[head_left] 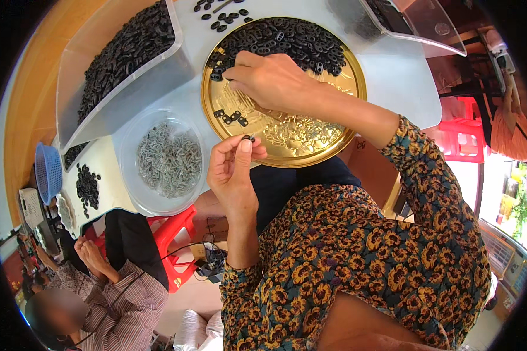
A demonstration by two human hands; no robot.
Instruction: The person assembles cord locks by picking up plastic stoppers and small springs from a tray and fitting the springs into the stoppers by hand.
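Note:
My left hand [233, 172] is raised at the near left rim of a round gold tray [301, 153]. Its thumb and forefinger pinch a small black plastic piece [249, 138]. Over the tray's left side my right hand [272, 82] reaches down with bent fingers against the edge of a heap of black two-hole oval pieces [287, 40]. Its fingertips are closed, and whatever lies between them is too small and hidden to name. Between my hands, several loose two-hole pieces [231, 117] lie on the tray.
Left of the tray stands a clear round tub [132, 190] of small metal springs [170, 159]. Beyond it is a clear bin [123, 82] full of black parts. More black ovals [221, 24] lie on the white table. A seated person [123, 298] is at the lower left, near a red stool [178, 248].

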